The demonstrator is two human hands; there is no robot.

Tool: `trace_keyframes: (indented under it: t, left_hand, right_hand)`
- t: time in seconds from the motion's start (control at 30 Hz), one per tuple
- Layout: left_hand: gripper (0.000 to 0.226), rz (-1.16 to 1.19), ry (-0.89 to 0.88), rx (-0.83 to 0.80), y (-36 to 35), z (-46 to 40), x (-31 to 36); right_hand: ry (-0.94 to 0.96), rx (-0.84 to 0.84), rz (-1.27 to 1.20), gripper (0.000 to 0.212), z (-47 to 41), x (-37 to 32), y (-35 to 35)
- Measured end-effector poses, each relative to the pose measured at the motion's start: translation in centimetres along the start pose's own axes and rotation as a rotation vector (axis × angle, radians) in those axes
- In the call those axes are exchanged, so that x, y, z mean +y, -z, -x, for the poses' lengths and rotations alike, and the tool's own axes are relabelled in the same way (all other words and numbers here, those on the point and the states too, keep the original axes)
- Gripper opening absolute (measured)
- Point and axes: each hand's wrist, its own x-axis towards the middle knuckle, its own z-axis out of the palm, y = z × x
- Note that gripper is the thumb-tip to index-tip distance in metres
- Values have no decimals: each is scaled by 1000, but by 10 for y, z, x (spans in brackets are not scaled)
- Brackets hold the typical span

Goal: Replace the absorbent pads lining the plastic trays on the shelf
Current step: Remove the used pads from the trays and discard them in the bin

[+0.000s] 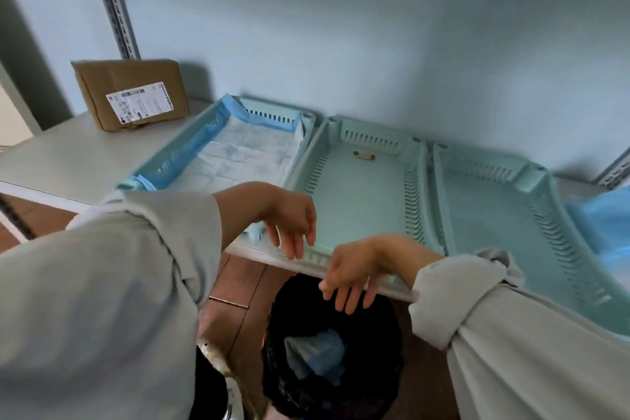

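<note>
Above the bin [332, 348], both hands hang with loose, empty fingers: left hand [289, 223], right hand [347, 278]. One used pad [315, 355] lies inside the bin. Left tray [163, 160] has its pad [245, 155] (seemingly fresh); middle tray [361, 201] is bare. Next, take a new pad, spread it flat, and press its edges up the walls.

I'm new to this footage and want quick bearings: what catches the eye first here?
Three pale green trays on the shelf: the left tray holds a blue-edged pad, while the middle tray is bare. Both hands hang open above a black bin with a crumpled pad inside.
</note>
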Motion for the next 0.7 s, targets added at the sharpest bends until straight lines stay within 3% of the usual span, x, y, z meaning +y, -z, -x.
trace_keyframes:
  t: [0.13, 0.3, 0.5, 0.6, 0.7]
  left_hand:
    - [27, 104, -12, 262, 26, 4, -6]
    - [18, 219, -21, 514, 43, -4, -34]
    - [15, 241, 43, 509, 60, -10, -65]
    - [24, 222, 107, 449, 62, -12, -81]
    - [34, 191, 175, 279, 59, -16, -92]
  right_hand:
    - [89, 100, -15, 23, 19, -27, 32]
    - [234, 527, -148, 20, 16, -50, 64]
    - [324, 770, -26, 23, -20, -74, 72]
    - [359, 722, 35, 30, -37, -94, 65]
    - [308, 649, 101, 29, -55, -105, 60]
